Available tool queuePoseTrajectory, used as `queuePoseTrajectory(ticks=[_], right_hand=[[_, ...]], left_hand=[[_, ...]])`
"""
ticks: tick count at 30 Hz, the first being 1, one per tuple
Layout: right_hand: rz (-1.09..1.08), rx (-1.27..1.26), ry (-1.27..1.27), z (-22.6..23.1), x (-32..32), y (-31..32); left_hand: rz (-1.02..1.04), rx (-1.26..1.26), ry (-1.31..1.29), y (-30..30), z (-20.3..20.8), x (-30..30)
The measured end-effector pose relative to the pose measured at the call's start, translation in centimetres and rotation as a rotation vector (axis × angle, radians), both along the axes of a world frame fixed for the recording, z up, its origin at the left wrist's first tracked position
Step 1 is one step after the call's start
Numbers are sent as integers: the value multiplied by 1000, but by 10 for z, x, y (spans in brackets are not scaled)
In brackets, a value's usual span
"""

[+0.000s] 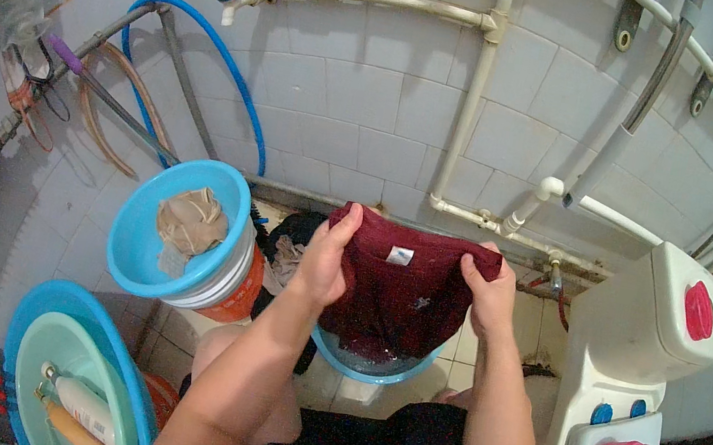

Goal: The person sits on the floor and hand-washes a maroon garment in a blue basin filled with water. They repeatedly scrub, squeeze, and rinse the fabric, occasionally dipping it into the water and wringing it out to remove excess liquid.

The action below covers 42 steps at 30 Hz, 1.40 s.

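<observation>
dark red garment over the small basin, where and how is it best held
By its top edge, one corner pinched in each hand, from above. The dark red garment hangs flat from the left hand and right hand, its lower end down in the small blue basin.

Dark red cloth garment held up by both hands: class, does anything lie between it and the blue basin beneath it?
Nothing visible does. The dark red cloth garment hangs from the left hand and right hand, its lower end reaching straight into the round blue plastic basin.
</observation>
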State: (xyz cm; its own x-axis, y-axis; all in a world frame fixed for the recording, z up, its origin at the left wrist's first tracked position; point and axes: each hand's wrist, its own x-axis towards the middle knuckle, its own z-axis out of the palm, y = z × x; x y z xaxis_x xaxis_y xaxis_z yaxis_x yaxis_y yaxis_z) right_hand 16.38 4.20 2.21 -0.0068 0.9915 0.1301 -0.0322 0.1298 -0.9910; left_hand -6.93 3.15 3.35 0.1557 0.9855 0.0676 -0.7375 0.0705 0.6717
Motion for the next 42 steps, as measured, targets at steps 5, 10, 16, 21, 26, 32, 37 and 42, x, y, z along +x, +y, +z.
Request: queuePoseTrajectory(ticks=[5,10,16,21,26,32,37,42], right_hand=[[97,147,323,17,-57,-28],[150,546,-668,18,-92,-53],[0,286,-148,-15,-67,-2],[188,398,-378,-3,-98,-51],[-177,170,-366,-19,-56,15],[49,414,-459,-31,-93,-40],[-103,201,-385,-17,-59,8],[133,-125,563,8,-40,7]], left_hand=[[-7,-45,-229,-3,-1,31],[-112,-73,-311,-7,-35,59],[-107,-198,-91,-41,-8,85],[49,-101,-102,-5,-41,53],[-168,-181,-111,-41,-10,91],[20,-161,-207,-21,-33,67],[-177,-245,-146,-42,-12,78],[-222,-247,-194,-28,-9,60]])
